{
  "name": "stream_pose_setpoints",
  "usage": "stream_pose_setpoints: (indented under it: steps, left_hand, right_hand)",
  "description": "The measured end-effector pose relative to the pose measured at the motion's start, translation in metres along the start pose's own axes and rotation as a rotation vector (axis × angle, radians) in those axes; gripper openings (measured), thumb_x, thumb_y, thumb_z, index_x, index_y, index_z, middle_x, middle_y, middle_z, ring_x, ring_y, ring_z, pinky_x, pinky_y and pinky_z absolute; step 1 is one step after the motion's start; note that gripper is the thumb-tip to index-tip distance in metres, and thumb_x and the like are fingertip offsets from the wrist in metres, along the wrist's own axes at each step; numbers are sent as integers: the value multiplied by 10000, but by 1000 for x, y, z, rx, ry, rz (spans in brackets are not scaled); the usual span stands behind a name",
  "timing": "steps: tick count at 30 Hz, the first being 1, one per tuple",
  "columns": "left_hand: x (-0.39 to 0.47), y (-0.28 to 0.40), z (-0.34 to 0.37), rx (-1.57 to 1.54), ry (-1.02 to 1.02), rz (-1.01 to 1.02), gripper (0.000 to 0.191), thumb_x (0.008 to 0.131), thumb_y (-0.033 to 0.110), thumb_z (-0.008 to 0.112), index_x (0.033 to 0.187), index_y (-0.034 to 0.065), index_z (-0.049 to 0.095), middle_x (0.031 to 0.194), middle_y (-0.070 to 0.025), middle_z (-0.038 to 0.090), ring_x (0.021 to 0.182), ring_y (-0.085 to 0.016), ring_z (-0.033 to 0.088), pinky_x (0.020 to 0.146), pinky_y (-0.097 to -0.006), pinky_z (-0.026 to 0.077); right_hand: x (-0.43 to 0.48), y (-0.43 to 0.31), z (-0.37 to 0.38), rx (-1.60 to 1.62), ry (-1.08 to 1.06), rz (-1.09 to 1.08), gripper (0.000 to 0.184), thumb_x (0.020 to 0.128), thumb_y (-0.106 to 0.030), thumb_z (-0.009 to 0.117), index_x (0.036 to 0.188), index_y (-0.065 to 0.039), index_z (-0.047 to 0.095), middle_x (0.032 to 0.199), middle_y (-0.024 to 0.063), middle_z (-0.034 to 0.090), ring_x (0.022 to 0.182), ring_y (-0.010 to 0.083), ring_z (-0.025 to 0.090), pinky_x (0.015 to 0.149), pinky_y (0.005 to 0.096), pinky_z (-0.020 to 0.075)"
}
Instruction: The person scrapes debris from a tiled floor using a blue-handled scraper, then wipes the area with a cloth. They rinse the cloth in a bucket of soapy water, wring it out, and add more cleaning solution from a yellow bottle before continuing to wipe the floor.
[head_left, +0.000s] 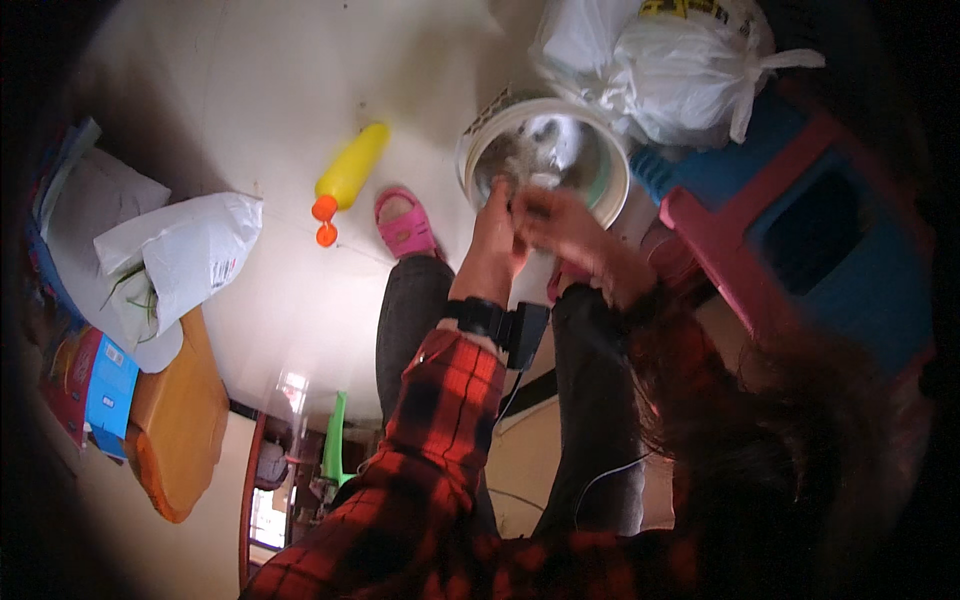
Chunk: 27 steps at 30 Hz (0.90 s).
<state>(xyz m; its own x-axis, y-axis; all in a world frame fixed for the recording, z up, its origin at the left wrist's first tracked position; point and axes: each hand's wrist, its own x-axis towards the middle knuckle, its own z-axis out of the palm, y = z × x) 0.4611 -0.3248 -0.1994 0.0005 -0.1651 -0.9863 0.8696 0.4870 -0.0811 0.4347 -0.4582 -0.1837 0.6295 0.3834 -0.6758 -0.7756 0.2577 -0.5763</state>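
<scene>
A white plastic bucket (622, 176) stands on the floor before me, with water (517, 154) and bright reflections inside. At its near rim, my left hand (496, 234) has its fingers bent at the bucket's mouth. Close against it is my right hand (564, 223), blurred by motion, its fingers meeting those of the left. Whether something small is between the fingers cannot be made out. Left of the bucket, a yellow squeeze bottle (352, 169) lies on the floor, its orange flip cap (325, 217) hinged back.
White plastic bags (679, 75) sit just beyond the bucket. To the right is a blue and pink plastic piece (787, 202). A white bag with green stems (187, 262), an orange-brown stool (180, 420) and a blue box (111, 386) occupy the left. My pink sandal (405, 225) is nearby.
</scene>
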Motion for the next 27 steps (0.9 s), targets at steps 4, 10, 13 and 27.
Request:
stream_pose_setpoints:
  steps: [4, 10, 13, 27]
  left_hand:
    - [1, -7, -3, 70, -85, 132, 444, 989, 383, 530, 1256, 28, 532, 1067, -111, 617, 921, -256, 624, 793, -390, 527]
    - [3, -16, 1, 148, -153, 270, 337, 994, 291, 544, 1202, 28, 577, 1121, -100, 636, 963, -210, 638, 866, -369, 523]
    - [0, -10, 2, 254, 53, 234, 313, 995, 335, 514, 1204, 105, 549, 1142, -21, 596, 1014, -128, 555, 908, -417, 458]
    - [-9, 2, 10, 71, -99, 45, 528, 1016, 460, 422, 1433, 137, 389, 1386, -108, 480, 1251, -333, 487, 952, -558, 470]
  right_hand:
    - [-31, -10, 27, -221, 109, -152, 297, 964, -286, 530, 867, -15, 606, 709, 62, 618, 655, 217, 602, 625, 342, 491]
    - [19, -19, -5, -1256, 446, 78, 176, 900, -216, 538, 940, -55, 597, 931, 170, 660, 835, 379, 662, 694, 463, 531]
    - [40, -3, -21, -1406, 549, 231, 208, 892, -184, 532, 1064, -68, 545, 1042, 171, 639, 891, 401, 670, 743, 480, 548]
    - [1, -6, -12, 26, 26, 215, 330, 809, -268, 683, 987, 8, 653, 848, 116, 674, 748, 163, 629, 644, 338, 498]
